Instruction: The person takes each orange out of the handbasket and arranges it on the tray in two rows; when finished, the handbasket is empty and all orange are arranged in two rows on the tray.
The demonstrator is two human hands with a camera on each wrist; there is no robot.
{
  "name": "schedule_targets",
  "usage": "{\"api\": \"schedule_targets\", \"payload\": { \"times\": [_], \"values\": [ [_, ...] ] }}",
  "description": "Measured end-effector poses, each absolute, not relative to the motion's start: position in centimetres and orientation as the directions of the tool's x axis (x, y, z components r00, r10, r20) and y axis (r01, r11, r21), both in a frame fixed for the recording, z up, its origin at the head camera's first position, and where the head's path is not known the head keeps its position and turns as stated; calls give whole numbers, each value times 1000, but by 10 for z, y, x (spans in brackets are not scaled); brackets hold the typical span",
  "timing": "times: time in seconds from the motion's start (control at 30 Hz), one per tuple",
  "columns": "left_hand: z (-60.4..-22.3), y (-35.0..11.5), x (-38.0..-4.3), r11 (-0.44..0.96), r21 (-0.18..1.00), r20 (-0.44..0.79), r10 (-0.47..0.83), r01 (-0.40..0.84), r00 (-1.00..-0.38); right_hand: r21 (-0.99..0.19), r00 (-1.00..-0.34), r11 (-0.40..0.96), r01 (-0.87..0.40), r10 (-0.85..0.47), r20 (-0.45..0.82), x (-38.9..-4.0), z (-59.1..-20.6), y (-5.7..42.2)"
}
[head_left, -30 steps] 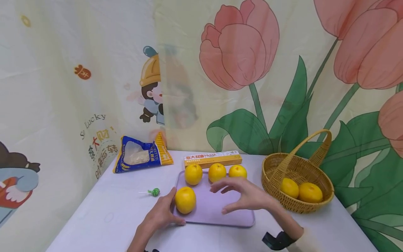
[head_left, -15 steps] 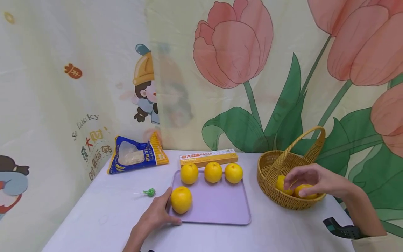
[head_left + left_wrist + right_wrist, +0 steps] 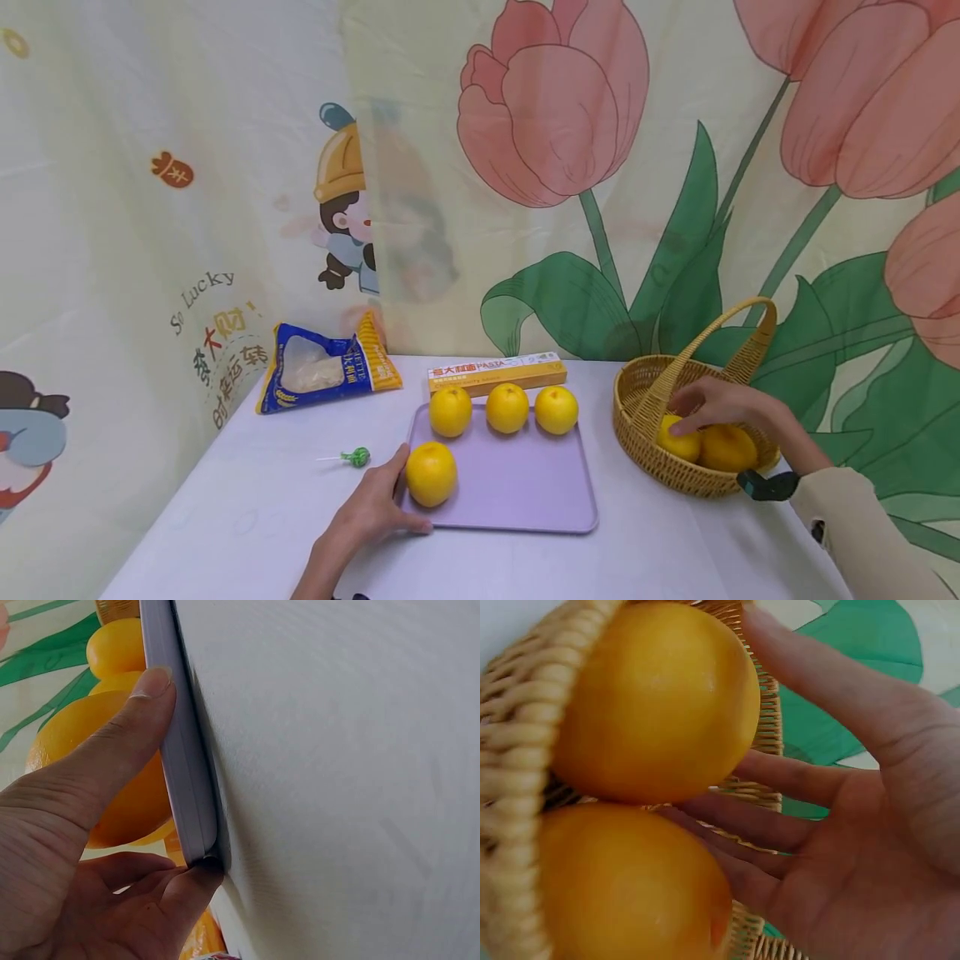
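My left hand [image 3: 378, 508] holds the near left corner of a lilac tray [image 3: 517, 492]; in the left wrist view the thumb lies along the tray's rim and the fingers bend at its corner. Just inside that corner sits one orange [image 3: 431, 474]. Three more stand along the tray's far side, among them a middle orange [image 3: 507, 408]. My right hand [image 3: 723, 404] reaches under the handle of a wicker basket [image 3: 637, 442], fingers spread behind an orange [image 3: 660, 697] and thumb near its side. A second orange [image 3: 634, 885] lies beside it in the basket.
Behind the tray lies a pasta box [image 3: 498, 375]. A blue and yellow pasta bag [image 3: 326, 367] is at the back left, and a green lollipop [image 3: 358, 457] lies left of the tray. A printed curtain [image 3: 555, 275] hangs behind the white table [image 3: 247, 508].
My right hand has moved from above the tray rightward and then down into the basket, around an orange. My left hand has stayed at the tray's corner.
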State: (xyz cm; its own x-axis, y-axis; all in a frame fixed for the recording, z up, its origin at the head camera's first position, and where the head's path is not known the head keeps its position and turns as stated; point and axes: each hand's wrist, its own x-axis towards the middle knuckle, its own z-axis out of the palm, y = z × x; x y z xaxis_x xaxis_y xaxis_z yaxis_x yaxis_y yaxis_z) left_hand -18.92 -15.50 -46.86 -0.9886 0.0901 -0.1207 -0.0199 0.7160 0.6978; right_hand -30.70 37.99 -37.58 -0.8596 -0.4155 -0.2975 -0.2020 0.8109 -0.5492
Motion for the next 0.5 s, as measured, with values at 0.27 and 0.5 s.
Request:
{"api": "schedule_targets", "payload": {
  "times": [0.27, 0.5],
  "values": [
    [-469, -154, -189, 708, 706, -113, 105, -6, -988, -473, -796, 872, -130, -376, -475, -325, -373, 364],
    [-467, -154, -190, 715, 699, -96, 109, 11, -989, -557, -810, 829, -42, -355, -468, -338, -372, 373]
  ]
}}
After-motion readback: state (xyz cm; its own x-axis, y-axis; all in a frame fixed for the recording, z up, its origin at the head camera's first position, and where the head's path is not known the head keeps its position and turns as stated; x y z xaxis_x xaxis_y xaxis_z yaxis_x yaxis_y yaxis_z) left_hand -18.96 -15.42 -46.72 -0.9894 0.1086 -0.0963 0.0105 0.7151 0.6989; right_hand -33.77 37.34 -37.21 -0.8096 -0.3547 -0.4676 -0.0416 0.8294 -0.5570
